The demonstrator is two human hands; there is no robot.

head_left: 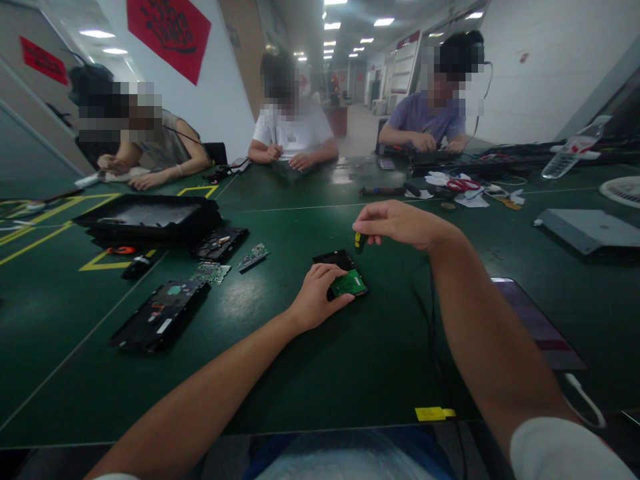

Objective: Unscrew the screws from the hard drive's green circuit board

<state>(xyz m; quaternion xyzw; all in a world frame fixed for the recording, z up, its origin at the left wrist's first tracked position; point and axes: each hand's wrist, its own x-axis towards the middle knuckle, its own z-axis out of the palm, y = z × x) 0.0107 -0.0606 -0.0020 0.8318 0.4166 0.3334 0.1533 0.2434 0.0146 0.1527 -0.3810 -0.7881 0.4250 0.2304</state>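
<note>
A black hard drive with a green circuit board lies flat on the green table, board side up. My left hand steadies it, fingers over its left part and thumb along the near edge. Above and to the right of the drive, my right hand pinches a small yellow-and-black screwdriver that points downward, its tip too small to make out. To the left lie loose circuit boards and a black device casing with parts in it.
At left stand stacked black trays beside another opened black unit. At right are a tablet-like screen, a grey metal box and a plastic bottle. Red-handled scissors lie farther back. Three people sit across the table.
</note>
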